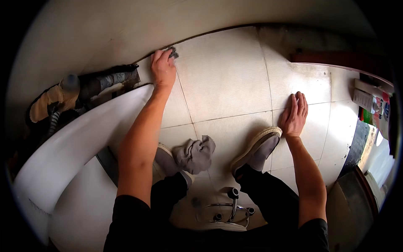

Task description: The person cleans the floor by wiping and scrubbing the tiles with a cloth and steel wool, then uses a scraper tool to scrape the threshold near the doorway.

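My left hand (163,69) is closed on a dark grey scouring pad (174,53), pressed to the floor tiles (222,75) near the foot of the wall. Part of the pad is hidden under the fingers. Farther right, my right hand (296,114) rests on the tiles with its fingers stretched out, holding nothing. It is just beyond the toe of my right shoe (262,149). Between my feet lies a crumpled grey cloth (195,154), beside my left shoe (166,161).
A white ceramic fixture (84,130) curves along the left, with a wrapped pipe (103,82) behind it. Below me is a wheeled metal base (233,206). A dark red ledge (336,59) juts in at upper right, above boxes and packets (366,99).
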`<action>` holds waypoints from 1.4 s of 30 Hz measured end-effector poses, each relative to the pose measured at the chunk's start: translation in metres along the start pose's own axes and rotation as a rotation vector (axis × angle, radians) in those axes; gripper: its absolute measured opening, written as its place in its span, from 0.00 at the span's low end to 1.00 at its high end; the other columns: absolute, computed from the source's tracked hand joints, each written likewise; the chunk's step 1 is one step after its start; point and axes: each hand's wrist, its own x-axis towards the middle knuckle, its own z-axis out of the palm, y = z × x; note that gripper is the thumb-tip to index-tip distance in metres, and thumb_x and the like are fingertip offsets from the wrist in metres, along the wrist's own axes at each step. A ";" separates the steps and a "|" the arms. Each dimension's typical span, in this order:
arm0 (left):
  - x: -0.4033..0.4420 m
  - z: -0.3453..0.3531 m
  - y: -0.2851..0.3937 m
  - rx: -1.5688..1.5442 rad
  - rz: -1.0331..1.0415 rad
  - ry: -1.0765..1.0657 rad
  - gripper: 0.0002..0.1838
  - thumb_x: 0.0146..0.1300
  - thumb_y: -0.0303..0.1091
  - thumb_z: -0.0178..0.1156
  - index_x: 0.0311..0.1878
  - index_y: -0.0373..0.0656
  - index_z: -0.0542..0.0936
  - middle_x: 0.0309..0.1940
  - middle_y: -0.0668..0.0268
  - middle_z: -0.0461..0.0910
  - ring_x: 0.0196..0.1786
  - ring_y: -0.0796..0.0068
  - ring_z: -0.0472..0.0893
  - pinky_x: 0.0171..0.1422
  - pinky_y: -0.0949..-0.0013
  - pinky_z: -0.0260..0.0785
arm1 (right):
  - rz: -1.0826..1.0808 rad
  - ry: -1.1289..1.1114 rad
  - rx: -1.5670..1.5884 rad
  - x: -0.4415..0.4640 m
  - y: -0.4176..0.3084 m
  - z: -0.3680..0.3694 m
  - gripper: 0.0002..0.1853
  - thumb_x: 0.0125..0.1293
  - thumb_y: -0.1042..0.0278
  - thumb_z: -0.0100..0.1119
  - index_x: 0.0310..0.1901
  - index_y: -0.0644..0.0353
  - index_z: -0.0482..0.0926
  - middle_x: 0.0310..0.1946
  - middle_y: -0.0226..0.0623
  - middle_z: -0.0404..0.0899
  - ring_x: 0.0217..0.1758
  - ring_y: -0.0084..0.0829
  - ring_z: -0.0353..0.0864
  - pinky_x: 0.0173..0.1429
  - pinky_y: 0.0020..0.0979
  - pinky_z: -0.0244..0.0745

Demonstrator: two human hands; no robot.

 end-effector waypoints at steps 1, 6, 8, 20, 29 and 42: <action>0.005 0.005 0.010 -0.025 -0.009 0.002 0.17 0.56 0.18 0.70 0.50 0.41 0.89 0.45 0.60 0.82 0.52 0.50 0.80 0.60 0.52 0.77 | 0.008 0.005 -0.007 0.001 -0.003 -0.001 0.29 0.71 0.72 0.55 0.74 0.60 0.73 0.78 0.49 0.69 0.83 0.53 0.64 0.86 0.53 0.58; 0.013 0.002 0.023 -0.043 0.021 -0.036 0.14 0.60 0.21 0.69 0.50 0.40 0.88 0.44 0.56 0.83 0.50 0.48 0.82 0.58 0.53 0.77 | -0.003 0.030 0.029 0.004 0.002 0.001 0.29 0.71 0.70 0.55 0.75 0.58 0.73 0.78 0.48 0.70 0.83 0.52 0.65 0.86 0.52 0.58; -0.015 -0.012 0.033 -0.079 -0.064 -0.123 0.14 0.61 0.20 0.69 0.51 0.40 0.88 0.44 0.55 0.83 0.49 0.49 0.84 0.57 0.54 0.78 | -0.010 0.014 0.004 -0.002 0.002 -0.001 0.30 0.71 0.70 0.56 0.75 0.59 0.73 0.78 0.49 0.70 0.83 0.52 0.65 0.86 0.52 0.58; 0.006 -0.006 0.013 -0.112 0.040 -0.083 0.15 0.59 0.18 0.69 0.49 0.39 0.87 0.41 0.56 0.83 0.46 0.48 0.84 0.52 0.55 0.79 | 0.003 -0.003 -0.001 -0.006 0.004 0.000 0.31 0.70 0.70 0.56 0.75 0.57 0.73 0.79 0.48 0.68 0.84 0.52 0.63 0.87 0.52 0.57; -0.070 -0.040 0.035 -0.157 0.049 -0.231 0.16 0.57 0.16 0.69 0.49 0.39 0.87 0.42 0.55 0.83 0.47 0.47 0.84 0.54 0.56 0.79 | -0.001 0.015 0.007 -0.001 0.002 0.001 0.30 0.71 0.70 0.56 0.75 0.57 0.73 0.79 0.48 0.69 0.84 0.52 0.64 0.86 0.52 0.58; -0.063 -0.048 0.028 -0.152 0.076 -0.325 0.16 0.56 0.16 0.69 0.47 0.43 0.86 0.42 0.60 0.82 0.50 0.50 0.82 0.55 0.53 0.79 | 0.014 0.002 0.020 -0.003 0.001 -0.001 0.30 0.71 0.70 0.56 0.75 0.58 0.73 0.79 0.48 0.69 0.84 0.52 0.64 0.86 0.52 0.57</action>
